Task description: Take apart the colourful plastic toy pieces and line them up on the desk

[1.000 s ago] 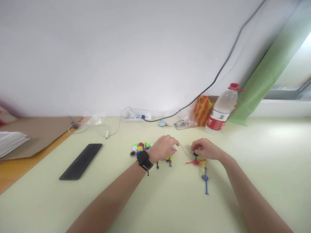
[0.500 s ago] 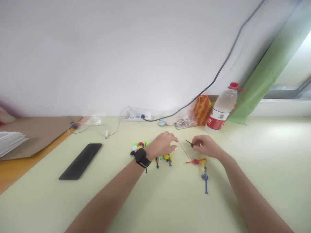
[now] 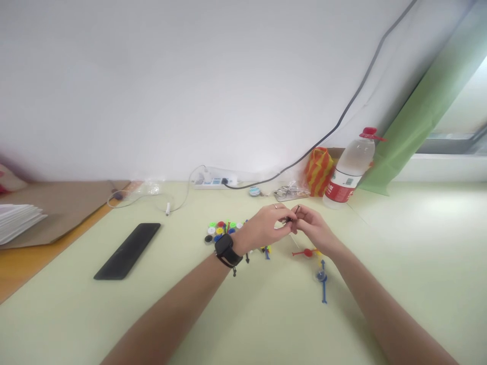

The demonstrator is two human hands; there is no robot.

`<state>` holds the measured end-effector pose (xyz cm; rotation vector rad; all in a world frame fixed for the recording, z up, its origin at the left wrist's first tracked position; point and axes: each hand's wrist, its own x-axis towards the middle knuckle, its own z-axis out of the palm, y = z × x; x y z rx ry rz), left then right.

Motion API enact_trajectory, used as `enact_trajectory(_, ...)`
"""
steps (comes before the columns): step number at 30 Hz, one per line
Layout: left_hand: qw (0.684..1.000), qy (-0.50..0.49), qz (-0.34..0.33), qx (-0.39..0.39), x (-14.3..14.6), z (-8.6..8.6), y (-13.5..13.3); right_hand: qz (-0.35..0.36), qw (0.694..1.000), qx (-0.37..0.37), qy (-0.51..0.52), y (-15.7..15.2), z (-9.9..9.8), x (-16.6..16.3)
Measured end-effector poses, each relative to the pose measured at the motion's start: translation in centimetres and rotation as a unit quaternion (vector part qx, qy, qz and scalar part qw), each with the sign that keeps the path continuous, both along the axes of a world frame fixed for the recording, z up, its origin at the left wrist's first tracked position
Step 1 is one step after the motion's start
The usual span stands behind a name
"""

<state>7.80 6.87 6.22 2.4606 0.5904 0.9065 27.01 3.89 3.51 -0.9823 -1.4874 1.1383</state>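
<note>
My left hand (image 3: 264,228), with a black watch (image 3: 224,247) at its wrist, meets my right hand (image 3: 316,232) above the table. Fingertips of both hands are closed around a small black arrow-shaped piece (image 3: 298,208), mostly hidden by the fingers. Below them lie a red arrow spinner (image 3: 307,252) and a blue arrow spinner (image 3: 323,289) with a clear round part at its middle. A thin white stick (image 3: 294,240) shows partly under the hands. Several coloured round discs (image 3: 211,230) and loose arrows (image 3: 267,253) lie beside and behind my left hand.
A black flat slab (image 3: 127,252) lies at left, near cardboard (image 3: 76,203) and stacked white paper (image 3: 21,218). Along the wall are a power strip (image 3: 207,185), a cable, a striped bag (image 3: 318,172) and a large bottle (image 3: 349,172).
My right hand has moved left with the black piece, and my left hand has moved right to meet it. Both hands' fingers now close on the piece.
</note>
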Motion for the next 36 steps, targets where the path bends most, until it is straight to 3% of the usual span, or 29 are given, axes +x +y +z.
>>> enact_trajectory(3, 1.0, 0.005, 0.004, -0.009, -0.1, -0.2, 0.2, 0.006, 0.998, -0.015, -0.053, -0.1, 0.0, 0.1)
enact_trajectory(6, 0.999, 0.017, 0.012, -0.028, -0.2, -0.4, 0.4, -0.037, 0.983, 0.0, -0.178, 0.3, -0.8, 0.9)
enact_trajectory(10, 0.996, 0.09, 0.006, -0.016, 0.0, -1.0, 0.1, -0.095, 0.919, 0.028, -0.381, 1.2, -2.6, 2.5)
enact_trajectory(14, 0.983, 0.183, 0.005, 0.025, 0.7, -2.5, -0.5, -0.107, 0.87, 0.016, -0.481, 1.5, -3.4, 3.8)
enact_trajectory(18, 0.969, 0.233, 0.006, 0.079, 1.2, -3.9, -0.6, -0.1, 0.873, 0.043, -0.475, 1.6, -2.7, 4.5)
enact_trajectory(23, 0.958, 0.252, 0.021, 0.134, 0.9, -4.0, -0.1, 0.033, 0.917, 0.012, -0.396, 0.9, -0.6, 5.2)
enact_trajectory(28, 0.956, 0.25, 0.039, 0.147, 0.3, -3.9, 0.0, 0.146, 0.914, -0.074, -0.37, -0.2, 0.7, 5.5)
enact_trajectory(36, 0.965, 0.232, 0.049, 0.107, -0.9, -2.2, 1.3, 0.154, 0.92, -0.109, -0.342, -0.3, 0.9, 5.9)
